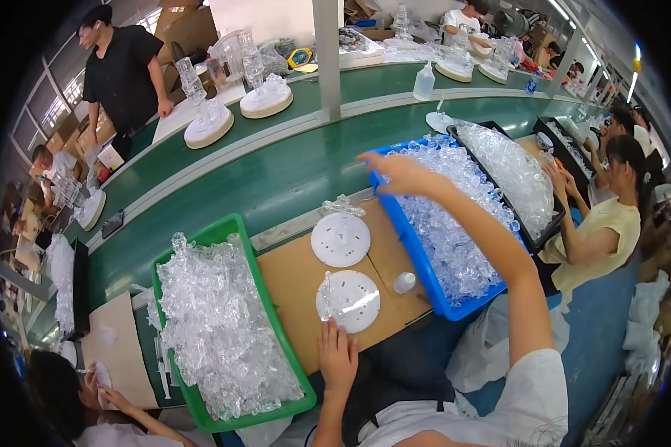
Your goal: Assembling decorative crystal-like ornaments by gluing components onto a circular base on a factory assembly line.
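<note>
My left hand (337, 353) rests flat on the brown board (294, 279), fingertips touching the near white round disc (350, 301), which carries a clear plastic piece at its left edge. A second white disc (341, 239) lies just beyond it with a clear piece (342, 205) at its far rim. My right hand (397, 173) reaches out over the far end of the blue bin (419, 257) of clear plastic parts; its fingers are curled among the parts, and whether it holds one cannot be told.
A green bin (224, 229) of clear plastic parts stands at my left. A small white bottle (404, 282) stands by the blue bin. A black tray (538, 229) of clear parts lies beyond it. The green conveyor (276, 175) carries assembled clear towers. Other people work all around.
</note>
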A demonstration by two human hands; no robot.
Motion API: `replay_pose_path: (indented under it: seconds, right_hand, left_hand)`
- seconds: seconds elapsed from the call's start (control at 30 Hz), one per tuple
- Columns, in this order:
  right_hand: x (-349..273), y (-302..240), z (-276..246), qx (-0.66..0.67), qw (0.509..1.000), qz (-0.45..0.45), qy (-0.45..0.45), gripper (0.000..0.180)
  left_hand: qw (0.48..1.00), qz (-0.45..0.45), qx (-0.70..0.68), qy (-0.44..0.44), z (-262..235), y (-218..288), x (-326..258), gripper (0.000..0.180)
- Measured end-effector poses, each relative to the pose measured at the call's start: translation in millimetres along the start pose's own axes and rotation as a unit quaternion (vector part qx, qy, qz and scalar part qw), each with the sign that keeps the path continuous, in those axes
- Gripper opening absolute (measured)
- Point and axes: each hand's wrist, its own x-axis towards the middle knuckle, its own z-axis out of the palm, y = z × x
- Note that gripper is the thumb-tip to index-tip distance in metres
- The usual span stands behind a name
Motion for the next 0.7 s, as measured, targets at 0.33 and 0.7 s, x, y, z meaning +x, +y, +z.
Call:
replay_pose_path:
  seconds: [0.33, 0.7]
  right_hand:
    - [-38, 65, -18, -0.124, 0.977, 0.045, 0.166, 0.028]
    - [-197, -197, 107, 0.52, 0.768, 0.308, 0.213, 0.022]
  left_hand:
    - [1.0, 0.003, 0.01, 0.006, 5, 7, 0, 0.036]
    - [1.0, -0.014, -0.009, 0.025, 8, 6, 9, 0.034]
